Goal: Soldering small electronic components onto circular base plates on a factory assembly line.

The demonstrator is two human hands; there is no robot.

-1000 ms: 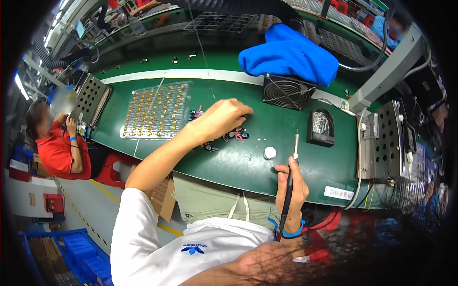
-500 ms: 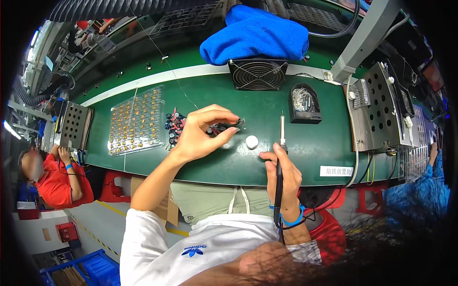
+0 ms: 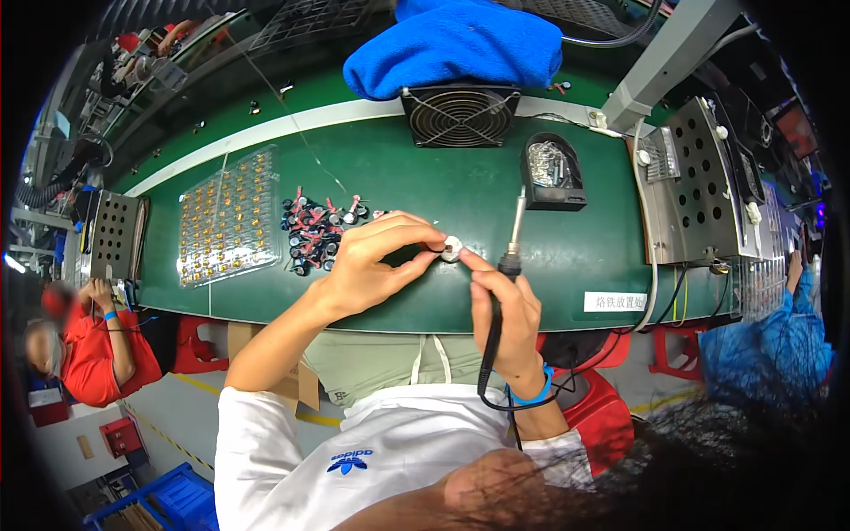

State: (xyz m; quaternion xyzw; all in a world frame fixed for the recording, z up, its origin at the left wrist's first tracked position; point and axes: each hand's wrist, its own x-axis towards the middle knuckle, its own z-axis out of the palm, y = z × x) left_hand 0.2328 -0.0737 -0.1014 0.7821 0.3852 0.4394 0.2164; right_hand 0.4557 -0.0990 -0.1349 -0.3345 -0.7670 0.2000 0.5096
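Note:
My left hand (image 3: 359, 270) pinches a small dark component (image 3: 448, 250) between thumb and fingertips, pressed against a small white round piece (image 3: 454, 242) on the green bench. A soldering iron (image 3: 511, 258) stands tilted in my right hand (image 3: 515, 323), its metal tip pointing up and away from me. My right index fingertip reaches the edge of the white piece. Left of my left hand lies a pile of small black cylindrical components with red and black wires (image 3: 312, 234). The fingers partly cover the held component, so its details are hidden.
A clear plastic tray (image 3: 228, 221) with rows of brass-coloured parts lies at the left. Behind stand a black fan (image 3: 461, 115) under a blue towel (image 3: 456, 49) and a black bin (image 3: 555, 173) of metal pieces. A perforated metal box (image 3: 699, 181) stands right. Co-workers sit at both sides.
My left hand has brought the dark component down to the white piece. My right hand has moved up and left to it, the soldering iron still in its grip. The view has shifted slightly.

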